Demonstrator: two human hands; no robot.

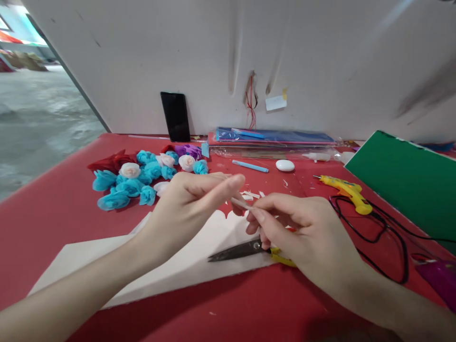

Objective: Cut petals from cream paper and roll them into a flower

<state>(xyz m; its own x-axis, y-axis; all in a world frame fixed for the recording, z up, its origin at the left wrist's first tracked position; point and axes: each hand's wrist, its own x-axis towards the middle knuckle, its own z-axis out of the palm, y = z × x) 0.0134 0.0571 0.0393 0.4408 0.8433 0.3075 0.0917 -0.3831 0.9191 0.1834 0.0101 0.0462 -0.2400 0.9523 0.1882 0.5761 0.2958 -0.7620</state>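
Note:
My right hand (302, 228) pinches a thin pale strip (242, 204) between thumb and index finger. The strip's other end runs to my left hand (199, 194), which is closed around it, thumb on top and fingers mostly hidden behind. Below my right hand are scissors (238, 250) with dark blades and yellow handles, partly covered by the fingers; whether those fingers touch them I cannot tell. Their blades point left over a white sheet (192, 270) with a scalloped far edge. Small white scraps (251, 194) are scattered just beyond my hands.
Blue, white, red and purple fabric-like flowers (130, 186) are grouped at left. A yellow glue gun (347, 190) with a black cord and a green board (406, 180) are at right. Behind are a pen (250, 166), a white oval case (285, 165) and a leaning phone (175, 117).

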